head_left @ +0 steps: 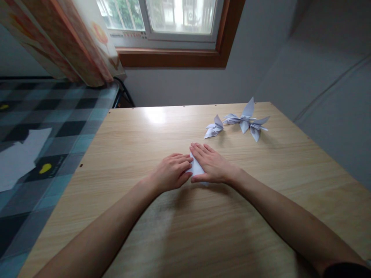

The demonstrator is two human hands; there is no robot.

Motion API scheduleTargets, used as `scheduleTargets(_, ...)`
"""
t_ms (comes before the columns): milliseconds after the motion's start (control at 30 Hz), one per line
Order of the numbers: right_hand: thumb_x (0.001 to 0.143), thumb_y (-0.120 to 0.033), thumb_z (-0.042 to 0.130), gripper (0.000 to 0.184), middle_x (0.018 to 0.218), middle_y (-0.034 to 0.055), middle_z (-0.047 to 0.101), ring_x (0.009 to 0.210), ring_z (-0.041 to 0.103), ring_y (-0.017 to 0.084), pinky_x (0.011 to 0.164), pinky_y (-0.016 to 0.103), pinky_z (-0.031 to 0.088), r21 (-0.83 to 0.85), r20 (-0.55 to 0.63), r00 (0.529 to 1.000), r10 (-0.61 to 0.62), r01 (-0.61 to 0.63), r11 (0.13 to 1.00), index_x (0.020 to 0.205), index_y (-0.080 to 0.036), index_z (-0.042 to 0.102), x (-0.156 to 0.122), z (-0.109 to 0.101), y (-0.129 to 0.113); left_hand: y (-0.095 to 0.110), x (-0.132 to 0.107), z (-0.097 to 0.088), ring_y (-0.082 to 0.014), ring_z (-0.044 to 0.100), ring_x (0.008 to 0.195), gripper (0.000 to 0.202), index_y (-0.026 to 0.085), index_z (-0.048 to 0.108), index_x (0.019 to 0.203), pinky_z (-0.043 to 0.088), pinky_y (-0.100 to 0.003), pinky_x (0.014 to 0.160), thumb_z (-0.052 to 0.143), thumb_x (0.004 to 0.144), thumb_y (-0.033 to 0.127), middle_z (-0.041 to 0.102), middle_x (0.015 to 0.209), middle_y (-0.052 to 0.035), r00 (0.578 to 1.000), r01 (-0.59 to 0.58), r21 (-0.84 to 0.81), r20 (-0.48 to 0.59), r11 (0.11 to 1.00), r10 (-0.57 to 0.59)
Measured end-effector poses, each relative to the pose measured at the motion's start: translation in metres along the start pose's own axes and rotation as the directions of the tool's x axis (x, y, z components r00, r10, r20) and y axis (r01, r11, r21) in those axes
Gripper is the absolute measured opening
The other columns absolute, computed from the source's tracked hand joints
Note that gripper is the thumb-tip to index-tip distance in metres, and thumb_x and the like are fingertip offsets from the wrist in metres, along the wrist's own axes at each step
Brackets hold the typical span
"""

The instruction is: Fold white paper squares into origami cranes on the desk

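The small, white, folded piece of paper [197, 166] lies on the pale, wood-grained bench [127, 154], between the two hands and partly hidden under them; the right hand [213, 165] rests palm down across its right side, fingers stretched forward and thumb spread apart from them; the left hand [172, 172] has its fingertips on the left edge, fingers close together and slightly bent (whether its thumb pinches the paper from below, I cannot tell). Beyond the right hand stands a pointed, petal-like shape of folded white paper [213, 128]; just past it, farther right of that hand, is a larger cluster of similar pointed white paper folds [245, 120]; well off to the left hand's left, white paper sheets [20, 158] lie on a blue-grey and black checked cloth [77, 129].
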State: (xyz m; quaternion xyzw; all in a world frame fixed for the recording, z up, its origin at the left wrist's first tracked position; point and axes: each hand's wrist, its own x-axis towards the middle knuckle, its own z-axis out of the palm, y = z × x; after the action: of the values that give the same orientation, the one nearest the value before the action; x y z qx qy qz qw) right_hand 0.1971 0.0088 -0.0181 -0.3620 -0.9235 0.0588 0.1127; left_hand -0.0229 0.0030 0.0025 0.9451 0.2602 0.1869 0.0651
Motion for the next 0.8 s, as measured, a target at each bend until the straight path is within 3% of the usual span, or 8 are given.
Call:
scheduleTargets(167, 0.077, -0.084, 0.050, 0.114, 0.158, 0.0290, 0.029, 0.150, 0.026, 0.039, 0.120, 0.057, 0.023, -0.031, 0.025, 1.000, 0.004, -0.003, 1.000, 0.154, -0.003, 0.027, -0.013, -0.003, 0.006, 0.003, -0.001, -0.001, -0.0244, 0.068, 0.114, 0.017, 0.018, 0.066, 0.093, 0.050, -0.042, 0.104, 0.054, 0.092, 0.030, 0.072, 0.120, -0.0110, 0.999, 0.014, 0.014, 0.031, 1.000, -0.015)
scheduleTargets(333, 0.081, -0.080, 0.049, 0.111, 0.158, 0.0297, 0.028, 0.150, 0.025, 0.039, 0.121, 0.056, 0.022, -0.078, 0.072, 0.997, 0.032, -0.026, 0.997, 0.154, 0.001, 0.025, -0.029, -0.009, 0.008, 0.003, -0.003, -0.001, -0.0261, 0.066, 0.118, 0.018, 0.018, 0.066, 0.094, 0.049, -0.043, 0.105, 0.054, 0.092, 0.032, 0.071, 0.123, -0.0111, 0.999, 0.002, 0.057, 0.040, 0.998, -0.005)
scheduleTargets(533, 0.078, -0.080, 0.054, 0.115, 0.159, 0.0282, 0.027, 0.150, 0.024, 0.039, 0.120, 0.058, 0.020, -0.097, 0.069, 0.993, 0.090, -0.083, 0.992, 0.156, -0.003, 0.020, -0.042, -0.010, 0.015, 0.004, -0.003, -0.005, -0.0278, 0.066, 0.113, 0.026, 0.019, 0.066, 0.095, 0.048, -0.045, 0.100, 0.056, 0.092, 0.042, 0.071, 0.119, -0.0106, 0.999, 0.007, 0.102, 0.046, 0.995, -0.011)
scheduleTargets(667, 0.079, -0.078, 0.056, 0.110, 0.157, 0.0280, 0.033, 0.148, 0.028, 0.040, 0.119, 0.059, 0.022, -0.084, -0.008, 0.994, 0.110, -0.111, 0.990, 0.155, -0.004, 0.026, -0.044, -0.013, 0.024, 0.006, -0.002, -0.008, -0.0282, 0.066, 0.105, 0.029, 0.018, 0.066, 0.087, 0.048, -0.045, 0.093, 0.055, 0.093, 0.044, 0.073, 0.108, -0.0118, 1.000, 0.001, 0.170, 0.015, 0.985, -0.003)
scheduleTargets(800, 0.081, -0.073, 0.058, 0.089, 0.138, 0.0222, 0.057, 0.127, 0.050, 0.037, 0.108, 0.054, 0.037, -0.018, -0.213, 0.977, 0.016, -0.020, 1.000, 0.143, -0.011, 0.048, -0.041, -0.016, 0.021, 0.008, -0.001, -0.008, -0.0267, 0.066, 0.093, 0.033, 0.017, 0.065, 0.078, 0.048, -0.041, 0.083, 0.052, 0.096, 0.042, 0.072, 0.088, -0.0106, 0.999, -0.002, 0.304, -0.033, 0.953, 0.013)
